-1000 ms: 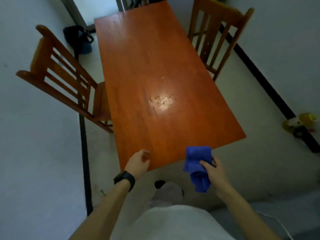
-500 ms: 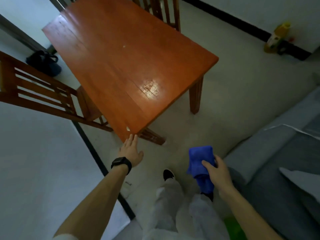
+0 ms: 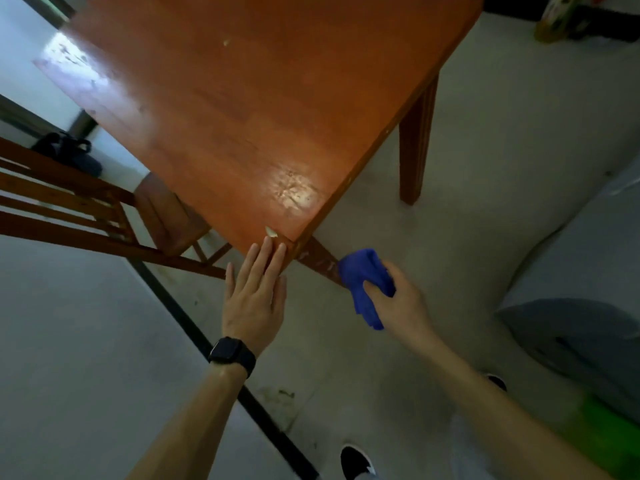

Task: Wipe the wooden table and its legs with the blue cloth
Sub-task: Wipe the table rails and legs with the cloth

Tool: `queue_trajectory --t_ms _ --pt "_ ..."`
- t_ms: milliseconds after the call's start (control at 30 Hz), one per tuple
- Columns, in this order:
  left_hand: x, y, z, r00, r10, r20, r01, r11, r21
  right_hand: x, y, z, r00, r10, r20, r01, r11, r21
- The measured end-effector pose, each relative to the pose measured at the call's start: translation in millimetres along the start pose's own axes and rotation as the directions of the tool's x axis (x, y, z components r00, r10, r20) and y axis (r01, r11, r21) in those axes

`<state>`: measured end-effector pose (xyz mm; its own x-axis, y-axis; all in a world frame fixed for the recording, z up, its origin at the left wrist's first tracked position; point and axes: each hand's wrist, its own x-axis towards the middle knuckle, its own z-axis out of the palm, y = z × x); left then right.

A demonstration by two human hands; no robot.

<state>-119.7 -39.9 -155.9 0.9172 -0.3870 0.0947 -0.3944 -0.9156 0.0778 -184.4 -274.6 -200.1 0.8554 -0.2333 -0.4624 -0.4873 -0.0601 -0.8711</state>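
Head: left hand (image 3: 254,299) flat, outstretched

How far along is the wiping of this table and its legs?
Done: unclear; the tabletop shows glare and a pale speck, so I can't confirm wiping. In hand: the right hand holds the blue cloth against the near leg, the left hand flat at the corner. Left: the far leg, at least.

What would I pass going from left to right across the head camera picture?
Wooden chair → left hand → blue cloth → farther table leg → grey sofa.
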Motion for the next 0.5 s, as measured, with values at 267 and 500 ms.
queue_trajectory --t_ms 267,500 --pt "12.2 -26.1 68.3 0.878 0.133 -0.461 -0.192 0.978 -0.083 74.5 23.0 124.6 0.796 -0.545 -0.262 0.500 0.837 -0.222" --pt "47.6 -33.0 109.4 0.592 0.195 -0.782 -0.365 0.930 -0.044 141.3 192.1 165.0 0.911 -0.324 0.256 0.413 0.711 -0.569"
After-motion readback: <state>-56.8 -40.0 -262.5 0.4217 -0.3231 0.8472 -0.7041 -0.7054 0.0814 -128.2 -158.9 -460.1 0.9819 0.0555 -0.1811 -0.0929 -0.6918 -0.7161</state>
